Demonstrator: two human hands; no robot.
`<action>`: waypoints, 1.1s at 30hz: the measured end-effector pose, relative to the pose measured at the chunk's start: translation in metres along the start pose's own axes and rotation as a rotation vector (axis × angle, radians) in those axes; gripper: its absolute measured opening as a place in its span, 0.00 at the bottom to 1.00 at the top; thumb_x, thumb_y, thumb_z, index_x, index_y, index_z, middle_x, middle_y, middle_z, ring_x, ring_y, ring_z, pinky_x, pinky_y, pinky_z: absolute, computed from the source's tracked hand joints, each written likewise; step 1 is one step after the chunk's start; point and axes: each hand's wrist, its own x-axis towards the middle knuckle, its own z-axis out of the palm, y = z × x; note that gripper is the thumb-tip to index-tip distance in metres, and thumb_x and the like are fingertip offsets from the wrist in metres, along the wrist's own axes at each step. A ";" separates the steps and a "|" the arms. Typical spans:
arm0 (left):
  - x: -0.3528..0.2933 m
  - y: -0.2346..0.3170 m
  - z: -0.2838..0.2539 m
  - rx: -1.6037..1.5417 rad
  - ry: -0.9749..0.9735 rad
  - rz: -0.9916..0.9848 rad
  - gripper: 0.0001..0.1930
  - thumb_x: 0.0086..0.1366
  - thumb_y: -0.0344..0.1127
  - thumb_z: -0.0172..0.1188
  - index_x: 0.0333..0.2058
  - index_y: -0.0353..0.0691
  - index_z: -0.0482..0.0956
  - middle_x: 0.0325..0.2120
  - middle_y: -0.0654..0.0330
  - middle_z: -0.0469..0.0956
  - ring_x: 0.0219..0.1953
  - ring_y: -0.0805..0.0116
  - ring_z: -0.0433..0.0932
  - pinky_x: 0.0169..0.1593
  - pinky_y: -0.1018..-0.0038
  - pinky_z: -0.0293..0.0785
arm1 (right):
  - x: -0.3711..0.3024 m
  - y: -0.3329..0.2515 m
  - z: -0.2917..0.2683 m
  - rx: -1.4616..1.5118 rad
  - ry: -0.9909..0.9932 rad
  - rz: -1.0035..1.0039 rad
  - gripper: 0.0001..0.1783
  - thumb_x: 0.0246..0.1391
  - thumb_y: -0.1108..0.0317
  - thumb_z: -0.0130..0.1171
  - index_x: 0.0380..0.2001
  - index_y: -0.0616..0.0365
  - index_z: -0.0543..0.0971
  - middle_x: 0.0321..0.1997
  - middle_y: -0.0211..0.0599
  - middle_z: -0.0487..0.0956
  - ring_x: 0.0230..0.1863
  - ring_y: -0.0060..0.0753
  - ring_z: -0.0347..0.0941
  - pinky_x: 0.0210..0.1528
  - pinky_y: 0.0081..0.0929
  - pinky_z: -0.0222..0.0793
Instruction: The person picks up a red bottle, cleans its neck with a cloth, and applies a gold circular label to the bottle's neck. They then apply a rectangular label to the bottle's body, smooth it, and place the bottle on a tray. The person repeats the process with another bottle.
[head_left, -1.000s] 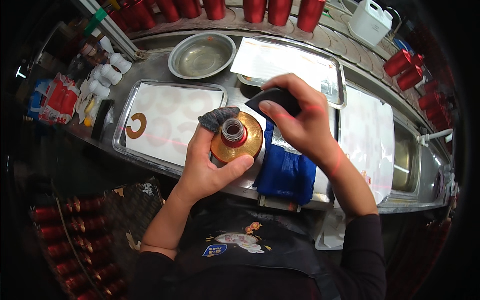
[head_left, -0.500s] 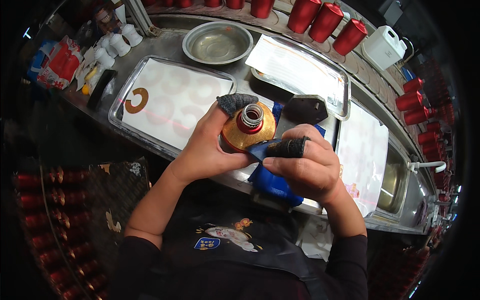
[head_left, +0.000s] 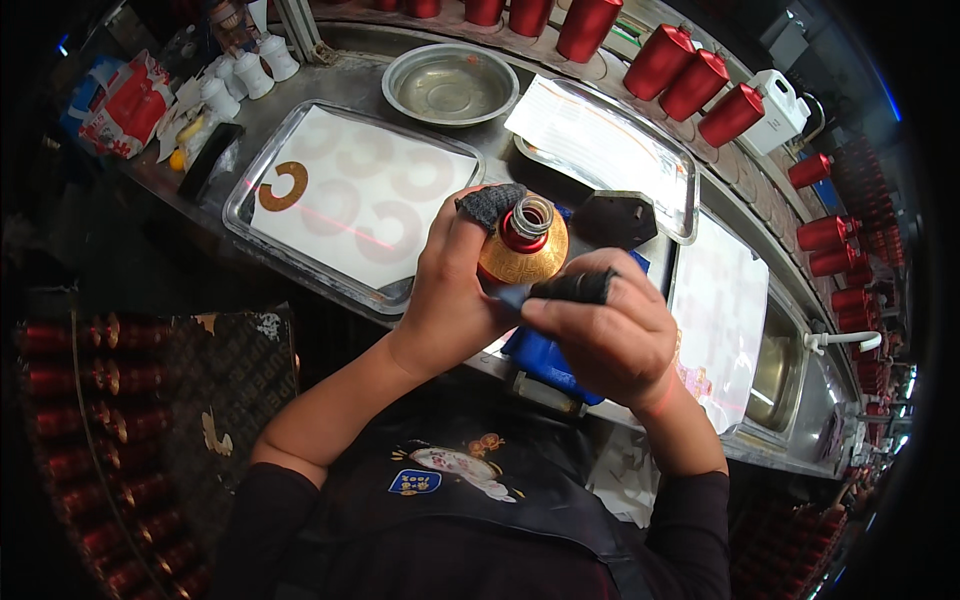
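Note:
My left hand (head_left: 450,290) is wrapped round a red bottle (head_left: 527,258) with an open, threaded neck that points up toward me. A gold patterned sheet covers the bottle's shoulder around the neck. Between the fingers of my right hand (head_left: 622,335) is a small dark blue flat scraper (head_left: 511,296), held at the bottle's near lower side; whether it touches there I cannot tell. Dark knitted finger covers are on both hands. Behind the bottle, a blue stand (head_left: 550,365) with a dark angular plate (head_left: 613,219) is partly hidden by my right hand.
To the left, a metal tray (head_left: 240,212) holds a white sheet bearing one gold C-shaped label (head_left: 283,187). A metal basin (head_left: 450,84) stands behind it. Red bottles (head_left: 660,62) line the conveyor at the back. A paper-covered tray (head_left: 690,205), another white sheet (head_left: 720,320) and a sink (head_left: 778,365) lie right.
Both hands and the bottle have shifted slightly right in the picture, and the bottle is tilted a little differently. The red bottles on the conveyor have moved right.

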 end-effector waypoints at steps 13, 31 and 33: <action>-0.007 -0.012 0.007 0.079 0.065 0.075 0.44 0.43 0.41 0.82 0.58 0.39 0.69 0.54 0.47 0.69 0.59 0.45 0.68 0.62 0.58 0.67 | 0.000 -0.011 0.003 -0.053 0.107 0.094 0.16 0.38 0.81 0.70 0.36 0.61 0.85 0.29 0.38 0.78 0.33 0.41 0.77 0.36 0.32 0.74; -0.003 -0.021 -0.009 -0.004 -0.067 0.166 0.40 0.44 0.38 0.78 0.57 0.41 0.71 0.58 0.51 0.66 0.59 0.48 0.70 0.59 0.60 0.71 | 0.005 -0.016 0.014 -0.099 0.155 0.174 0.18 0.35 0.85 0.68 0.34 0.59 0.85 0.30 0.38 0.80 0.32 0.40 0.78 0.35 0.31 0.75; -0.009 -0.018 -0.002 0.064 0.076 0.135 0.41 0.43 0.38 0.79 0.57 0.39 0.70 0.57 0.49 0.67 0.60 0.48 0.70 0.60 0.61 0.70 | 0.005 -0.017 0.014 -0.117 0.141 0.167 0.18 0.35 0.85 0.68 0.34 0.59 0.84 0.30 0.38 0.80 0.32 0.41 0.78 0.35 0.31 0.75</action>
